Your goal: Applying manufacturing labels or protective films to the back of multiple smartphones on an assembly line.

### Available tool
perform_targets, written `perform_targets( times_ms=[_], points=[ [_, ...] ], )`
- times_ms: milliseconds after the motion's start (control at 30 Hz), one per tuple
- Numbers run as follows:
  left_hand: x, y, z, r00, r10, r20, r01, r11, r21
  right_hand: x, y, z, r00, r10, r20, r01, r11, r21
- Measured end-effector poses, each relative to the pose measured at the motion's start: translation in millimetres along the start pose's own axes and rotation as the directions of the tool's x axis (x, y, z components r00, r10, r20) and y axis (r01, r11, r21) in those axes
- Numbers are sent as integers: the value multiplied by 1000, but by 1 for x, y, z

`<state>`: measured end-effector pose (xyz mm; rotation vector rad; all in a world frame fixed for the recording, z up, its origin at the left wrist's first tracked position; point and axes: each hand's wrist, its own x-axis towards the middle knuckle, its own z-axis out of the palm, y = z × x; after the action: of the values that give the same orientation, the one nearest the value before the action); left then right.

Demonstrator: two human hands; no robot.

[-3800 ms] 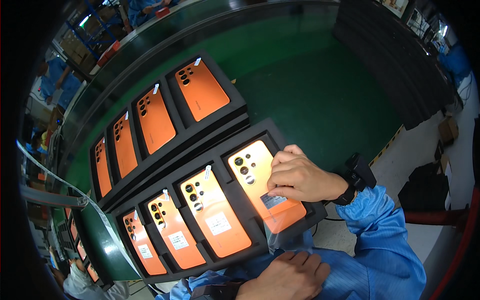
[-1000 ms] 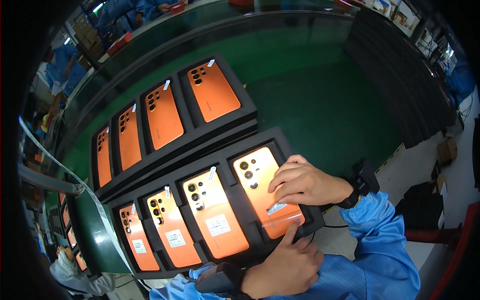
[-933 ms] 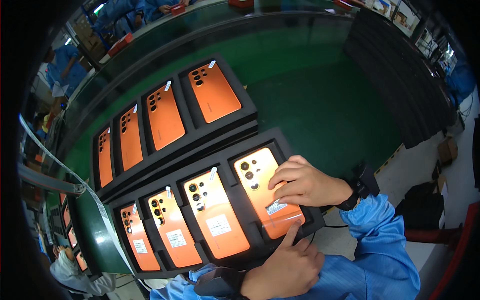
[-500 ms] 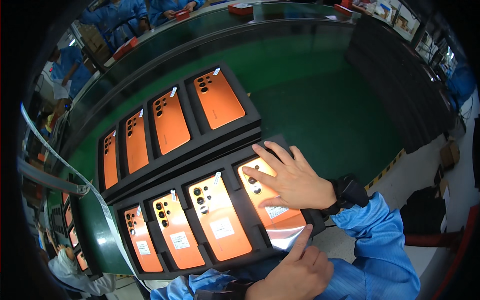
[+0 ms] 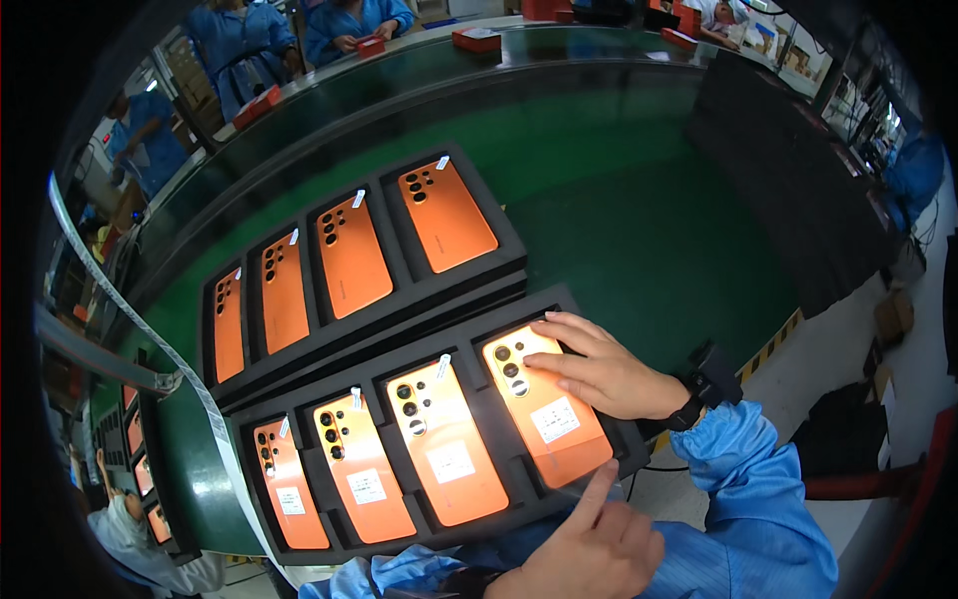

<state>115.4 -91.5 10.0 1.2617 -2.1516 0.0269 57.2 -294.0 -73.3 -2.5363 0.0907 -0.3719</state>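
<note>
A black foam tray [image 5: 504, 321] near me holds several orange phones lying back up, each with a white label. My right hand [image 5: 599, 369] lies flat on the rightmost phone [image 5: 547, 419], fingers spread beside its camera lenses. My left hand [image 5: 594, 544] is below the tray's near edge, index finger pointing up at that phone's lower end, the other fingers curled. Neither hand holds anything.
A second black tray [image 5: 444, 285] with several orange phones without labels lies farther out on the green conveyor belt [image 5: 639, 220]. A stack of dark trays [image 5: 798, 170] stands at the right. People in blue coats [image 5: 239, 50] work across the line. A tape strip [image 5: 130, 319] hangs at left.
My right hand has slid up the rightmost phone from its label toward the cameras and spread flat. My left index finger stays at the phone's lower end. The white label now shows uncovered.
</note>
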Motion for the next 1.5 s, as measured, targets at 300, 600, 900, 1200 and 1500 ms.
perform_targets(
  times_ms=[300,600,900,1200,1500],
  points=[
    [12,-107,-12,932,-357,-61,360,891,278,-16,-1,-5,651,354,-672,-61,906,419],
    [-68,-138,-99,756,-655,-6,648,746,156,-10,-54,-5,972,-194,132,223,939,-263],
    [-224,-141,-147,255,-950,-183,889,304,-343,61,-52,-40,981,-189,42,190,899,-395],
    [-346,-226,-179,291,-637,-714,933,354,65,154,57,-17,791,486,-373,-481,869,112],
    [-315,-284,-181,-78,-981,-178,388,134,-912,162,47,5,662,668,-340,-505,733,456]
  ],
)
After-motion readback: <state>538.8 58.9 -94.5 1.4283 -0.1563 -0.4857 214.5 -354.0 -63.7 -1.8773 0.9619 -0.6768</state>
